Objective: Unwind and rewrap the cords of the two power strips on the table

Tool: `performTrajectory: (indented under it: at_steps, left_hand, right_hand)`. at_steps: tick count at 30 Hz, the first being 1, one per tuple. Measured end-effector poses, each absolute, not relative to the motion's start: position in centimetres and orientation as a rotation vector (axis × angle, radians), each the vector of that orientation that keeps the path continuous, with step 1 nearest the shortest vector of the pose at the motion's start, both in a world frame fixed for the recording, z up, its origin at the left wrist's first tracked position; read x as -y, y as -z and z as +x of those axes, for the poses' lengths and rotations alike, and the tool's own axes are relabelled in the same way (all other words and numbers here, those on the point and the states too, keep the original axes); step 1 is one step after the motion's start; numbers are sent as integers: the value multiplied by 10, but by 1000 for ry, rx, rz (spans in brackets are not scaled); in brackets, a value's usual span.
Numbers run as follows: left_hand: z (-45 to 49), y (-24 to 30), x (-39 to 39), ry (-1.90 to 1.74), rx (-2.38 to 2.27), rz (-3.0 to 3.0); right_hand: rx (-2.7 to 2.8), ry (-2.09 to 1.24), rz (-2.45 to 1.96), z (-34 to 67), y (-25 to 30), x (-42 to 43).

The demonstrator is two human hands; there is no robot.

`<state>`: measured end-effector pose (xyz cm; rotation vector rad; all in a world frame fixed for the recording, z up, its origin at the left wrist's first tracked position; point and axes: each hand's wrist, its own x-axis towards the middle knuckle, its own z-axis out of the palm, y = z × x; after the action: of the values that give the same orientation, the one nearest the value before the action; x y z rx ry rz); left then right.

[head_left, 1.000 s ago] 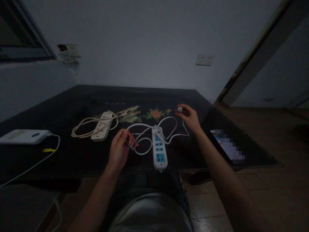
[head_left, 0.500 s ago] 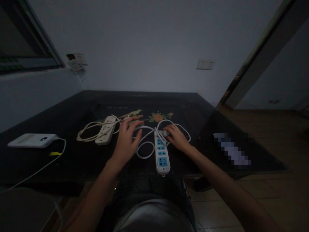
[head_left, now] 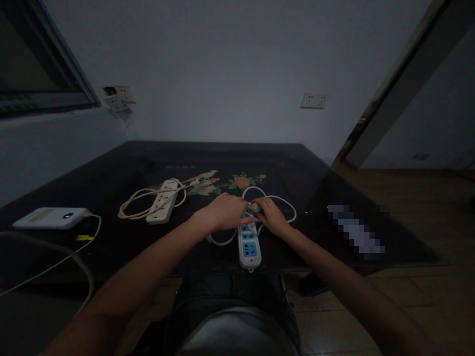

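A white power strip (head_left: 249,243) with blue sockets lies near the front edge of the black table (head_left: 111,173), its white cord (head_left: 285,205) looped behind it. My right hand (head_left: 270,215) pinches the cord's white plug (head_left: 254,207) just above the strip's far end. My left hand (head_left: 227,212) lies across the strip's far end and the cord, its fingers curled beside the plug.
A cream power strip (head_left: 162,201) with a coiled cord lies to the left. A white power bank (head_left: 50,218) with a cable sits at the far left. A phone (head_left: 354,232) rests on the right. Wall sockets (head_left: 314,100) are behind the table.
My right hand brought the plug from the far right back to the blue strip's far end. My left hand let go of the cord loop and moved right onto the strip.
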<state>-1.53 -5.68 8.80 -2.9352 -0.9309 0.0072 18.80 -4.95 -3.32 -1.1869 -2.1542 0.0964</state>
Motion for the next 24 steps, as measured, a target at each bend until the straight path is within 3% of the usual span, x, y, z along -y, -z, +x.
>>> performTrajectory:
  at_steps: [14, 24]
  left_hand:
    - [-14, -74, 51, -181, 1048, -2926]
    - [-12, -62, 60, -90, 1063, -2913]
  right_hand:
    - [2055, -181, -1163, 191, 34, 47]
    - [1940, -227, -1209, 197, 33, 49]
